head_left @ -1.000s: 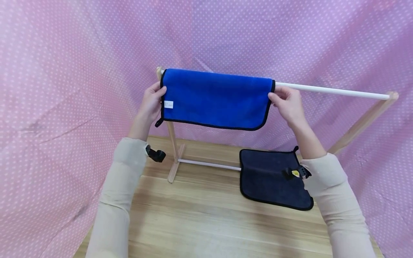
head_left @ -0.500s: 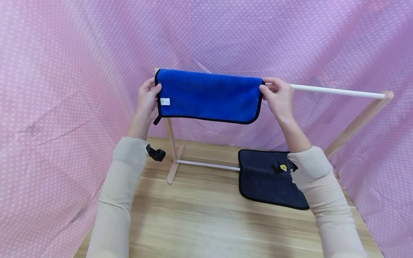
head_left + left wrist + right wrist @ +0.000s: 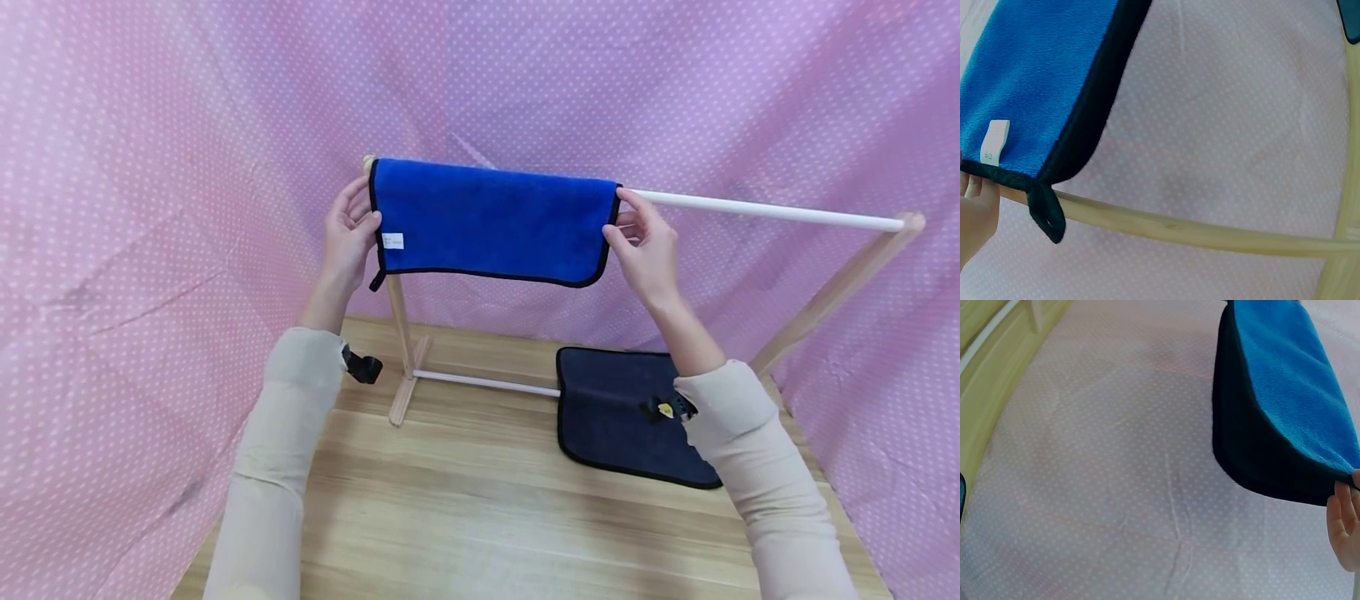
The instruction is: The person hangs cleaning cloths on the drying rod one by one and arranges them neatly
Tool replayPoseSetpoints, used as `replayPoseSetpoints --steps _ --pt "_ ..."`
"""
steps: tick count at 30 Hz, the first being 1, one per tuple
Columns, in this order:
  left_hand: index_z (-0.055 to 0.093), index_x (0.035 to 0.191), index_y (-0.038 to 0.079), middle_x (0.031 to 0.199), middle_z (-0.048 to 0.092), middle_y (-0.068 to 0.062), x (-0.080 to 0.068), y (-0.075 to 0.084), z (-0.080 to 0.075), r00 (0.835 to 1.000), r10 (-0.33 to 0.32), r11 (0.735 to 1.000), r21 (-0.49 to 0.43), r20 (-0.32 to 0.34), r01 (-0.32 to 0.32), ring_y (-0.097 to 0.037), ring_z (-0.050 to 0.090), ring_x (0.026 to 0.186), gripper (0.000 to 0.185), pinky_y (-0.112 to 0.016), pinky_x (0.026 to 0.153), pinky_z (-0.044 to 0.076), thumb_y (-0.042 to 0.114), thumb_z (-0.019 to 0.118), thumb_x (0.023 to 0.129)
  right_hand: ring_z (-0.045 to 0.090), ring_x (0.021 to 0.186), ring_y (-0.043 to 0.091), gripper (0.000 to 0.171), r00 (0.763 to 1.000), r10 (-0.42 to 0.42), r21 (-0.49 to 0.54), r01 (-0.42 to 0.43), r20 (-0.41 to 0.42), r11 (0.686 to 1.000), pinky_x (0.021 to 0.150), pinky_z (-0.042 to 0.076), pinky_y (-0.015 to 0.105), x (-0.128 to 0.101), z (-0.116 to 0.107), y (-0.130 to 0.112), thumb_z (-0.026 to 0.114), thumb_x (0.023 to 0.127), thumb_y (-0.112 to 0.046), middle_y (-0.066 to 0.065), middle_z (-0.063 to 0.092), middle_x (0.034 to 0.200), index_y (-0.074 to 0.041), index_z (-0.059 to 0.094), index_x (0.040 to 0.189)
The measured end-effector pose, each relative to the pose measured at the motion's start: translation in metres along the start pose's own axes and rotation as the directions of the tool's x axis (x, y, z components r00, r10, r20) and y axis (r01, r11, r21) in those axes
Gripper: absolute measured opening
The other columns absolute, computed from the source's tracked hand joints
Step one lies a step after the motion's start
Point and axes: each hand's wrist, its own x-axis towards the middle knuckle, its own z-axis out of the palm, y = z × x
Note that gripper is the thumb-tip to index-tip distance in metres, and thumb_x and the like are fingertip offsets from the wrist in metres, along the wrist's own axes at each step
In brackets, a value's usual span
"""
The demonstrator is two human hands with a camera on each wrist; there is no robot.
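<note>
A blue towel (image 3: 491,221) with black edging hangs folded over the white rod of a wooden rack. A white label (image 3: 393,241) and a black loop (image 3: 1047,212) are at its lower left corner. My left hand (image 3: 350,237) holds the towel's left edge, thumb in front and fingers partly behind. On the opposite side, my right hand (image 3: 647,246) holds the right edge, its thumb on the front and its index finger near the rod. The right wrist view shows the fingers (image 3: 1341,519) behind the towel's edge.
The white rod (image 3: 772,210) runs right to a wooden post (image 3: 832,296). A dark grey towel (image 3: 622,425) lies on the wooden table (image 3: 465,517), across the rack's lower bar (image 3: 487,383). Pink dotted cloth (image 3: 150,208) surrounds the table.
My right hand has moved left with the towel's right edge, which now sits further left. The fingers of my right hand have spread a little more. My left hand stays near the left edge.
</note>
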Motion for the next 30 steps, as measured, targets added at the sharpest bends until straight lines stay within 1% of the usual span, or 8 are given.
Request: replayPoseSetpoints --steps 3,9,16,18,20,23,26,30 --pt "0.045 0.132 0.012 0.109 0.06 -0.009 -0.001 -0.004 -0.002 0.999 0.03 0.998 0.053 0.01 -0.031 -0.017 0.06 0.092 0.051 -0.027 0.08 0.049 -0.013 0.042 0.088 0.054 0.071 -0.006 0.046 1.0 -0.013 -0.01 0.013 0.015 1.0 0.07 0.044 0.009 -0.002 0.0 0.002 0.058 0.085 -0.002 0.019 0.064 0.094 -0.008 0.05 0.13" --pt "0.044 0.133 0.009 0.107 0.059 -0.006 -0.006 -0.014 -0.007 0.997 0.069 0.982 0.175 0.022 -0.072 -0.013 0.059 0.088 0.053 -0.024 0.079 0.048 -0.015 0.041 0.086 0.056 0.074 0.0 0.052 0.998 -0.034 -0.032 0.036 0.055 0.999 0.07 0.044 0.009 -0.008 0.001 0.008 0.057 0.084 -0.001 0.018 0.063 0.093 -0.008 0.045 0.135" --pt "0.043 0.132 0.0 0.105 0.059 0.0 -0.017 -0.034 -0.019 0.991 0.133 0.951 0.281 0.006 -0.129 -0.009 0.057 0.091 0.049 -0.021 0.081 0.047 -0.016 0.044 0.086 0.054 0.075 -0.004 0.058 0.995 -0.031 0.032 0.028 0.098 0.999 0.07 0.044 0.009 -0.02 -0.002 0.017 0.057 0.086 -0.002 0.019 0.061 0.096 -0.011 0.037 0.14" --pt "0.043 0.131 -0.003 0.107 0.06 -0.002 -0.024 -0.04 -0.022 0.988 0.157 0.938 0.314 -0.008 -0.147 -0.007 0.056 0.092 0.047 -0.023 0.084 0.045 -0.015 0.046 0.086 0.054 0.076 -0.006 0.059 0.994 -0.03 0.039 0.026 0.104 0.999 0.07 0.044 0.009 -0.026 -0.003 0.021 0.058 0.086 -0.002 0.02 0.061 0.097 -0.01 0.036 0.14" --pt "0.043 0.13 -0.006 0.111 0.06 -0.009 -0.034 -0.045 -0.024 0.984 0.179 0.922 0.352 -0.02 -0.161 -0.009 0.055 0.093 0.045 -0.027 0.087 0.044 -0.014 0.048 0.086 0.054 0.077 -0.008 0.058 0.993 -0.026 0.038 0.022 0.112 0.999 0.071 0.044 0.008 -0.032 -0.004 0.024 0.059 0.087 -0.003 0.022 0.061 0.099 -0.008 0.036 0.14" --pt "0.042 0.129 -0.007 0.124 0.052 -0.019 -0.05 -0.054 -0.027 0.98 0.196 0.887 0.431 -0.033 -0.163 -0.013 0.052 0.1 0.043 -0.035 0.091 0.043 -0.009 0.05 0.087 0.053 0.078 -0.009 0.057 0.992 -0.022 0.038 0.018 0.121 0.999 0.071 0.043 0.007 -0.042 -0.007 0.024 0.058 0.087 -0.001 0.025 0.061 0.1 -0.004 0.036 0.139" --pt "0.04 0.131 -0.006 0.133 0.043 -0.021 -0.067 -0.068 -0.03 0.979 0.199 0.86 0.488 -0.051 -0.149 -0.022 0.048 0.108 0.045 -0.039 0.091 0.043 -0.007 0.05 0.087 0.053 0.077 -0.009 0.055 0.992 -0.015 0.043 0.01 0.128 0.999 0.07 0.042 0.006 -0.052 -0.009 0.018 0.056 0.087 0.003 0.029 0.06 0.099 0.001 0.035 0.138" --pt "0.032 0.135 -0.009 0.137 0.035 -0.026 -0.081 -0.093 -0.036 0.977 0.211 0.849 0.502 -0.029 -0.168 -0.039 0.042 0.115 0.052 -0.05 0.091 0.041 -0.01 0.05 0.086 0.053 0.077 -0.009 0.054 0.99 -0.001 0.054 -0.007 0.142 0.999 0.071 0.042 0.006 -0.064 -0.01 0.016 0.055 0.086 0.006 0.03 0.059 0.099 0.005 0.034 0.137"
